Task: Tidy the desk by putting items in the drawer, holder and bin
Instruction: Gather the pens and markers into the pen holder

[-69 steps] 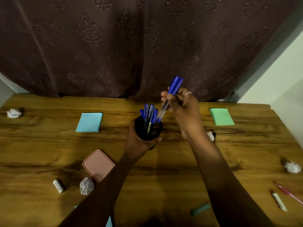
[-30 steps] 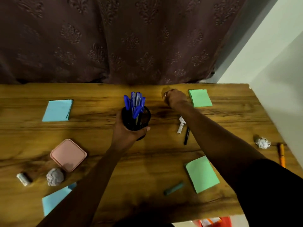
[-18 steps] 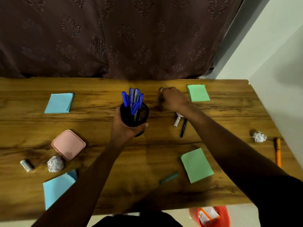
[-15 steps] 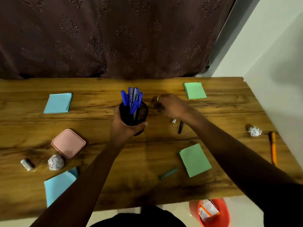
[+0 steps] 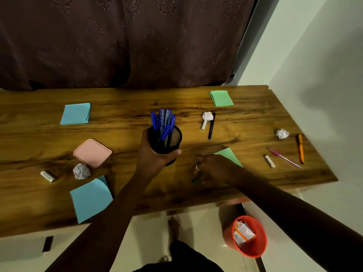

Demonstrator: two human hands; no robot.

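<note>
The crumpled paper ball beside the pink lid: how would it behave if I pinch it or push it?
The crumpled paper ball is probably very light, being only wadded paper. Its creased surface suggests it would squash a little under a pinch, not break. Pushed, it would likely tumble unevenly rather than roll far, since it looks lumpy.

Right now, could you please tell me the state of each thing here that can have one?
Holder, upright, gripped by left hand.
Blue pens, standing in holder.
Right hand, down on desk; grip blurred.
Bin, open, wrappers inside.
Black pen, lying flat.
Paper balls, crumpled, on desk.
</note>
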